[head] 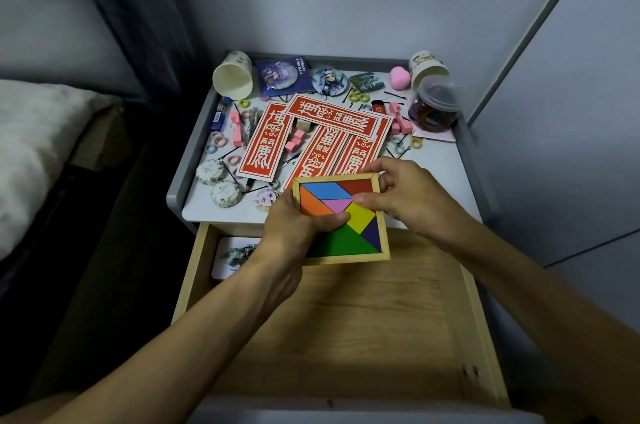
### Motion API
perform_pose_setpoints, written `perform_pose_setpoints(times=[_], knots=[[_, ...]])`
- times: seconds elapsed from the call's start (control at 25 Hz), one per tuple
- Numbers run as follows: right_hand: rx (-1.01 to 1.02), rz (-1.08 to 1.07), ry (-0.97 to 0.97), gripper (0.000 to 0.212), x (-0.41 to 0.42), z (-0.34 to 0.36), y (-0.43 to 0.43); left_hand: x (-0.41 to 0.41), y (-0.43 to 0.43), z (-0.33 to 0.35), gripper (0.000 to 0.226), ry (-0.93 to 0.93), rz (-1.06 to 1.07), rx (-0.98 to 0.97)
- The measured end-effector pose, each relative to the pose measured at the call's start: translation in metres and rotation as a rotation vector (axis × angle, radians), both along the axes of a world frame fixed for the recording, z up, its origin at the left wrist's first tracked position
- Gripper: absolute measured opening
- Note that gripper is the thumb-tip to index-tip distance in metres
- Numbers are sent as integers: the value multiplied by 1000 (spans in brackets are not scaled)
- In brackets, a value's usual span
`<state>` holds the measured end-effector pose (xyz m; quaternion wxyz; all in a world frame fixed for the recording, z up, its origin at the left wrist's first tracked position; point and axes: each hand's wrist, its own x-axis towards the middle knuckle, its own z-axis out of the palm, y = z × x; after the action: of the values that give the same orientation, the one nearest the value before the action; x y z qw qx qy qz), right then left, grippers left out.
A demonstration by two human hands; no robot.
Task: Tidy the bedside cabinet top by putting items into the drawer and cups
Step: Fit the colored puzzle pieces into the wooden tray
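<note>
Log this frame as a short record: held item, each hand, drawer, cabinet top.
held item: tangram puzzle, above the drawer's back
left hand: grips the puzzle's left side
right hand: pinches its far right corner
drawer: open, a picture card at back left
cabinet top: red paper strips, two tipped paper cups, jar, small clutter

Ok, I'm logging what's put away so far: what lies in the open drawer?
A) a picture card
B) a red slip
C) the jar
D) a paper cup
A: a picture card lies in the back left corner of the drawer; the tangram is only held over it by the left hand and right hand.
</note>
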<state>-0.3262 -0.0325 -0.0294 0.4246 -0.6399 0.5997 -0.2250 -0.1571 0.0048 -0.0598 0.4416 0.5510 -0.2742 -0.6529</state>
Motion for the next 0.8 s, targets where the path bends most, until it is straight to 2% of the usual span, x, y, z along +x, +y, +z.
perform_pose_setpoints(times=[0.2, 0.36, 0.44, 0.6, 0.8], knots=[[116, -4, -169, 21, -2, 3, 1, 4, 0, 3, 41, -6, -19, -49], [236, 39, -247, 20, -7, 3, -1, 13, -2, 6, 61, 51, -78, -16], [279, 58, -284, 19, -8, 3, -1, 20, -3, 9, 61, 64, -167, -11], [297, -24, -390, 22, -10, 4, 3, 37, 2, 15, 58, -30, -297, -18], [351, 26, -367, 20, 7, -5, 32, 57, 20, 20, 49, -127, -344, -17]])
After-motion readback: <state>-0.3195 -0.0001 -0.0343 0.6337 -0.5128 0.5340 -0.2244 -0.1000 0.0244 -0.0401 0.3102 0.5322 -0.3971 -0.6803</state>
